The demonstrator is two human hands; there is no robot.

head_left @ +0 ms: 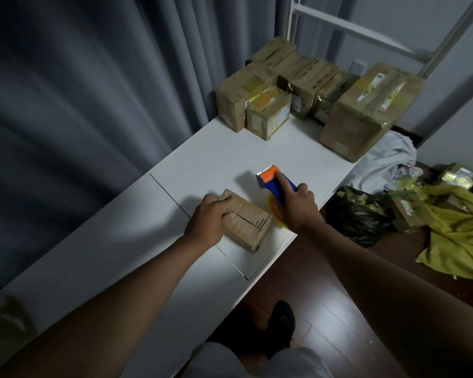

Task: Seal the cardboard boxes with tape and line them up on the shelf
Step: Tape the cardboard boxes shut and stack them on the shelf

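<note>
My left hand [209,218] grips a flat box [247,221] near the white table's [120,241] right edge; my right hand [298,207] clasps the tape dispenser [276,184]; grey curtain [93,91] behind.

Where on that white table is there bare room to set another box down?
The widest bare patch of the table lies between the tape dispenser and the sealed boxes at the far end. Another lies on the near stretch, left of the left hand. The far end is crowded, and around the small box both hands work.

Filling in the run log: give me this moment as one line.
stage: taping | left hand: holds small box down on table | right hand: grips tape dispenser beside box | taped boxes: far end
</note>
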